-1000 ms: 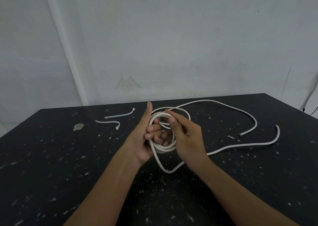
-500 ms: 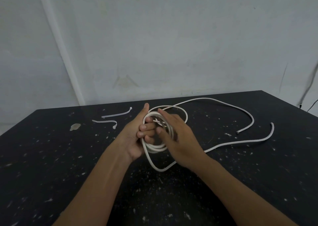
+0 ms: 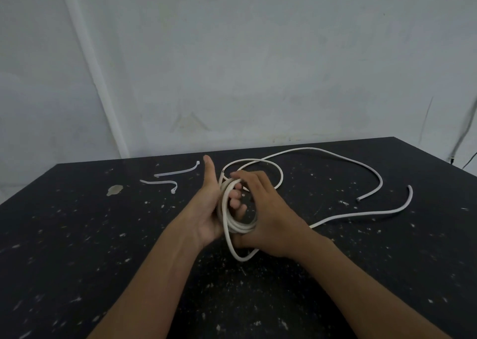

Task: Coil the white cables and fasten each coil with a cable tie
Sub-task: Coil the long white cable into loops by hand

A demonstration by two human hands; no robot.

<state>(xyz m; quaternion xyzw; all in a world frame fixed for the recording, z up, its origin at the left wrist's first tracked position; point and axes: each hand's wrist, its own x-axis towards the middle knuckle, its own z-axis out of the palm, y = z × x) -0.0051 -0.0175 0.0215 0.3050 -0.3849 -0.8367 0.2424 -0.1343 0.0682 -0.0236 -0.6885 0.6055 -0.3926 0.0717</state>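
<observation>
A white cable coil (image 3: 227, 217) of several loops sits between my hands at the table's middle. My left hand (image 3: 210, 204) grips the coil, its fingers curled through the loops and its thumb pointing up. My right hand (image 3: 268, 214) lies over the coil's right side, fingers curled on the strands at the top. One loose white cable (image 3: 361, 214) trails right from the coil across the table. A second white cable (image 3: 335, 158) arcs at the back right. Two white cable ties (image 3: 178, 171) (image 3: 161, 182) lie on the table left of my hands.
The black speckled table (image 3: 77, 235) ends at a grey wall. A pale stain (image 3: 114, 189) marks the table at the left. A dark wire (image 3: 462, 142) hangs down the wall at the far right.
My right hand has swung over the coil, laying another turn on it. The loops now sit tighter in my left hand, and the trailing cable has been drawn in a little.
</observation>
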